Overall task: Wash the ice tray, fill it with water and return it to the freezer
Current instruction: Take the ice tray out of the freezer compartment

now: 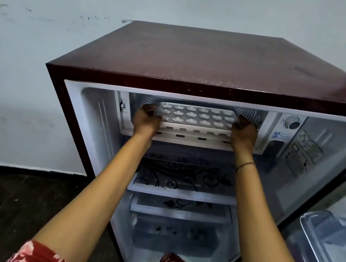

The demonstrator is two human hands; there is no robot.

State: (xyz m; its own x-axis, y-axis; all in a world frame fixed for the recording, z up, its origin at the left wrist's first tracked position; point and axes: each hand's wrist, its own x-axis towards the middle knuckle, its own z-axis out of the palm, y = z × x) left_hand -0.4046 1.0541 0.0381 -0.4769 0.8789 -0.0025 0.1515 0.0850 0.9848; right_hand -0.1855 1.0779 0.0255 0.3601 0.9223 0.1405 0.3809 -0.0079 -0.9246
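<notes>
A white ice tray [195, 117] with star and cloud shaped cells is level in the mouth of the freezer compartment [251, 117] at the top of an open maroon fridge [201, 60]. My left hand [146, 120] grips the tray's left end. My right hand [244, 134] grips its right end. The tray's far half lies inside the compartment, and its near edge sits above the compartment's front lip. I cannot tell whether the cells hold water.
Glass shelves with a black floral print [185, 178] and a crisper drawer [176, 233] lie below the freezer. A thermostat dial [292, 122] sits right of the compartment. The open fridge door with its bin [331, 242] stands at the right. A white wall is behind.
</notes>
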